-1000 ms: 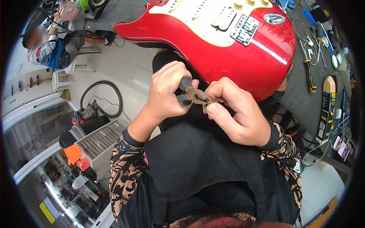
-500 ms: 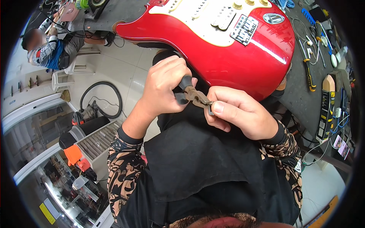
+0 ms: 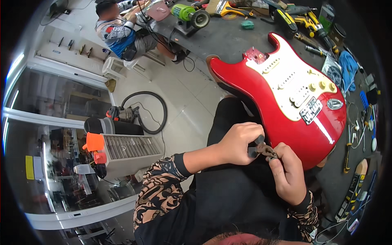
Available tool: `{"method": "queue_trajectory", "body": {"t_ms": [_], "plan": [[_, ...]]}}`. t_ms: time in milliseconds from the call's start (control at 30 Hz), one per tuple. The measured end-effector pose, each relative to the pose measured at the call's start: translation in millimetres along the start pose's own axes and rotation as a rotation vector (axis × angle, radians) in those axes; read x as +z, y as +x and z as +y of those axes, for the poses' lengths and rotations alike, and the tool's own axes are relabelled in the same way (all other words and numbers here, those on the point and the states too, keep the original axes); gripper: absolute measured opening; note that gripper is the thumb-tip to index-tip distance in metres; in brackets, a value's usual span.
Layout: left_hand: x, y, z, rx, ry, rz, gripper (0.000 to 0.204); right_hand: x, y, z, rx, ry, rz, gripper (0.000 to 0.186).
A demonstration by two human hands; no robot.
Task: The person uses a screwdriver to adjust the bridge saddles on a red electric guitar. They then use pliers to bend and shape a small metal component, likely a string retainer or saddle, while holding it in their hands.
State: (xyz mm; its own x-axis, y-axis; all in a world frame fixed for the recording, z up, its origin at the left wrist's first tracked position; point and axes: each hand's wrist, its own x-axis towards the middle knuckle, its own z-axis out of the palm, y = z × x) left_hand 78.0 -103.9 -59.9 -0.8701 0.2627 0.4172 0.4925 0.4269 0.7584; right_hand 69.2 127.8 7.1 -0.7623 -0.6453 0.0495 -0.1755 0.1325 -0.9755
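L hand (image 3: 242,143) has its grip closed round the black-handled pliers (image 3: 264,148), w/ their nose toward the R hand (image 3: 290,174), whose grip is pinched on a small part (image 3: 272,157) at the pliers' tip, too tiny to ID. Both are held near the red guitar body (image 3: 295,132), which lies on the desk (image 3: 230,43).
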Motion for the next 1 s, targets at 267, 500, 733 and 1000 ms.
{"method": "queue_trajectory", "body": {"t_ms": [267, 500, 733, 1000], "plan": [[-16, 12, -2, 0.183, 0.141, -0.008, 0.024, -13, -6, 10, 0.287, 0.514, -0.229, 0.025], [-16, 10, -5, 0.189, 0.164, -0.064, 0.025, -19, -6, 5, 0.368, 0.583, -0.304, 0.029], [-15, 14, -6, 0.183, 0.097, -0.045, 0.025, -18, -1, 14, 0.353, 0.710, -0.351, 0.029], [-10, 19, -3, 0.104, 0.100, -0.122, 0.028, -22, -3, 21, 0.361, 0.752, -0.328, 0.037]]}}
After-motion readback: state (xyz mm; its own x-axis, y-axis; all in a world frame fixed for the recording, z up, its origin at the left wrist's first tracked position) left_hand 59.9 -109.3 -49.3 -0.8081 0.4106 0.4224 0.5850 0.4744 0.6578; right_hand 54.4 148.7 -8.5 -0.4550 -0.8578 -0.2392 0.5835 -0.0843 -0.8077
